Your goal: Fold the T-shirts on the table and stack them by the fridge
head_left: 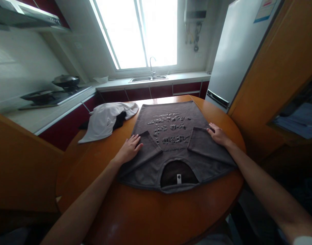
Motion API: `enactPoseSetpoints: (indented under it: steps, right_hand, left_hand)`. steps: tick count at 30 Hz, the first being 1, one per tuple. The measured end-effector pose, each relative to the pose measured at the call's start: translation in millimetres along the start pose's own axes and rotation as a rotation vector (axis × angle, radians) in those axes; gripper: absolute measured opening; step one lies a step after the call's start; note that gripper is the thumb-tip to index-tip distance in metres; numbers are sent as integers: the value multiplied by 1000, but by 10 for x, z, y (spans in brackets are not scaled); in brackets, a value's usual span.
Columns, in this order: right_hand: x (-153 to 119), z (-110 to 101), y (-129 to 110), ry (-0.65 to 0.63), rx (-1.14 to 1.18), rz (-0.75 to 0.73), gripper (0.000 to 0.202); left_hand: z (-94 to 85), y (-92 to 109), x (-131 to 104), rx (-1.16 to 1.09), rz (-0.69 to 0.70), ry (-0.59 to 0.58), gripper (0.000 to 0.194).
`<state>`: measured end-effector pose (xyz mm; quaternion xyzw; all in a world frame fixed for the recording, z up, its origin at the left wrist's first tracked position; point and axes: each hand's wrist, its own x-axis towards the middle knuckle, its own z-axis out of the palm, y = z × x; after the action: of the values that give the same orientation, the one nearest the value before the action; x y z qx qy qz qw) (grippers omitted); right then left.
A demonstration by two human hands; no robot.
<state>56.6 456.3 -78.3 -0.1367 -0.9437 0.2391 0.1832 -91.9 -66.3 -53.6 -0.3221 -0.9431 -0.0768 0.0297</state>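
Head view: white garment [105,119] bunched on the table [94,156], then left hand [129,149], outstretched, fingertips on a sleeve [145,146] of the gray T-shirt [175,134] spread mid-table. And there's the right hand [219,135], flattened too, touching the other sleeve [202,144]!

Lettering [174,139] on grey shirt [175,146] mostly unreadable; range hood [23,15] cut off left.

Daylight floods in through an overexposed window [159,34], its panes burned to pure white, backlighting a kitchen that is otherwise dim. Glare whitens the far edge of the wooden table [94,163], a soft sheen runs down the refrigerator [235,47], and highlights glint off the print on the gray shirt [148,117]. Deep shadow swallows the lower corners, while wide-angle distortion tilts upright lines toward the sides
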Motion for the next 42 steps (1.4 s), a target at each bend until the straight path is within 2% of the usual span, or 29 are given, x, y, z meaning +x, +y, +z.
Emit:
enactPoseSetpoints:
  steps: [3,7,10,14,19,22,27,30,33,36,39,42]
  right_hand:
    - [-21,-43,-50,60,32,-83,55]
    - [-42,-38,-90,-72,-1,-220,51]
    - [-42,-4,-79,-162,-58,-206,53]
    - [-29,18,-48,-183,-85,-193,57]
    - [-31,30,-38,-172,-50,-191,57]
    - [-29,-10,-41,-123,25,-188,57]
    - [12,-227,-178,-10,100,-148,57]
    - [-20,-287,-432,-47,40,-230,59]
    - [-156,-172,-763,-123,-43,-354,63]
    - [-359,63,-1020,-167,-92,-362,72]
    - [-544,285,-1125,-200,-138,-291,81]
    - [-626,381,-1137,-239,-181,-265,83]
  left_hand:
    - [-26,-14,7,-9,-39,60,68]
    - [22,-37,3,7,-111,-16,71]
    - [60,-45,0,22,-123,-45,71]
    - [54,-45,0,23,-120,-44,70]
    - [-8,25,-15,45,-91,20,68]
    - [-46,102,-33,18,-40,76,67]
    - [-155,169,-2,-146,81,-31,79]
    - [-244,242,106,-186,105,-52,74]
    - [-260,416,223,-156,56,-46,68]
    - [-149,627,231,-97,-14,-50,76]
    - [20,767,122,-31,-19,-58,87]
    - [102,797,31,6,-4,-34,89]
